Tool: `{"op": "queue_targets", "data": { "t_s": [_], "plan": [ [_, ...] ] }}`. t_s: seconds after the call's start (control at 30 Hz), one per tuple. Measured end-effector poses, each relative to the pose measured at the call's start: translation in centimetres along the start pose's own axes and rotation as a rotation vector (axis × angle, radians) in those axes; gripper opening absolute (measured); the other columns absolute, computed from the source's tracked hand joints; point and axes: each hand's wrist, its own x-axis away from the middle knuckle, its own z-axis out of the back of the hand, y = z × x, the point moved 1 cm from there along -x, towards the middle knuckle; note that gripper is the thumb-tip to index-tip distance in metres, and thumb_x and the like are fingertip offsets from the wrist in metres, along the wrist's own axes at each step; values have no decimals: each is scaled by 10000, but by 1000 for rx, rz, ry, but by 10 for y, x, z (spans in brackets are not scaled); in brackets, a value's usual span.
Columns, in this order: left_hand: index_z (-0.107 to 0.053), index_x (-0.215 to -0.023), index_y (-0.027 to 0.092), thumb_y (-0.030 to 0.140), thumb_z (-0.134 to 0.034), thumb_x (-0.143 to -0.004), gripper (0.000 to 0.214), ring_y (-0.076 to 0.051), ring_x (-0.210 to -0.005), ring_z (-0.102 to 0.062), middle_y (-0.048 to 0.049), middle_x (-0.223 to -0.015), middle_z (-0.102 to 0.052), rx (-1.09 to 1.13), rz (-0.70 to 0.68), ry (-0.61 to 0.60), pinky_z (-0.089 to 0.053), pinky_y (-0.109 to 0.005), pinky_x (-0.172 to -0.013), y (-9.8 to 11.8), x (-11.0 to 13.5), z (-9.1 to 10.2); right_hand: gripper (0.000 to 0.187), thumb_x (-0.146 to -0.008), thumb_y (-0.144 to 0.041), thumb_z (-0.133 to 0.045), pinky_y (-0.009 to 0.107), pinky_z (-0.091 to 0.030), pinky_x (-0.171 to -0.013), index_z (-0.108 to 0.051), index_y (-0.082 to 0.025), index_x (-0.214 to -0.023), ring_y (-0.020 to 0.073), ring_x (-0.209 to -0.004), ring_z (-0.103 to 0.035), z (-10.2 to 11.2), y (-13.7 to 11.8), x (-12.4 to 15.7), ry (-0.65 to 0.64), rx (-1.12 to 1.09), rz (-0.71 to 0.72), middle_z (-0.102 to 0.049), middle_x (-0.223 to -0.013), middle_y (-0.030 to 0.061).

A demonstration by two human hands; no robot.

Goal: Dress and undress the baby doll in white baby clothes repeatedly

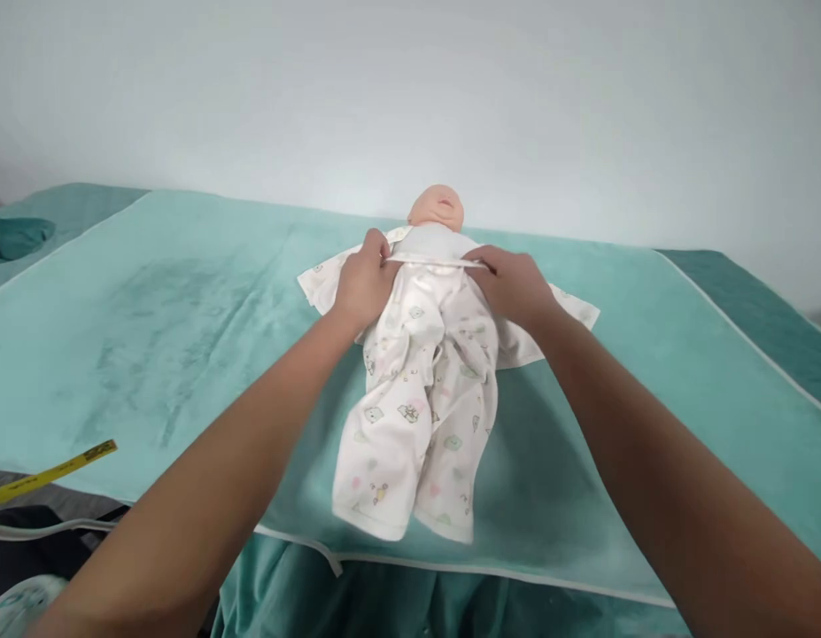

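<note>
Together, left grip (365,282) and right grip (513,282) pinch the narrow white waistband (437,260) of white, pastel-printed cloth trousers (391,421) over a pink-headed doll (437,208), the likely light, limp fabric best held at both sides.

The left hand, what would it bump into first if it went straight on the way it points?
Past the pants waistband it grips, the left hand would probably meet the doll's chest first, though its height is hard to judge.

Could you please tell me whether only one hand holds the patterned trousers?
No, the left hand and right hand both grip the waistband.
</note>
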Motion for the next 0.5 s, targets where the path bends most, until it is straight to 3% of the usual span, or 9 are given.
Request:
{"op": "queue_targets", "data": {
  "t_s": [0.1,0.23,0.4,0.5],
  "plan": [
    [-406,-787,230,282,-596,-821,200,-162,-684,-460,35,-658,-478,109,62,7,-337,-276,-672,-12,-16,-11,152,-822,-310,-557,324,-418,-710,-644,-228,-917,198,-729,-552,-19,17,-11,124,-221,-125,-614,-742,6],
    [-459,-783,216,346,-595,-835,195,-142,-717,-447,29,-734,-510,224,81,-7,-352,-259,-674,-34,-6,-20,187,-797,-394,-627,314,-422,-726,-574,-222,-845,173,-742,-544,-38,32,2,276,-393,-226,-606,-799,9],
    [-545,-861,214,383,-553,-864,170,-139,-730,-467,15,-787,-554,353,118,-92,-368,-256,-651,-48,20,-15,238,-768,-437,-680,318,-407,-654,-583,-221,-793,182,-722,-535,-25,31,16,176,-305,-362,-614,-776,27],
    [-566,-892,225,418,-552,-865,195,-138,-683,-463,12,-764,-546,448,153,-173,-364,-257,-605,-48,23,-9,301,-732,-483,-718,308,-399,-560,-586,-214,-757,182,-666,-523,-18,29,18,60,-438,-460,-608,-723,40]
  ]
}}
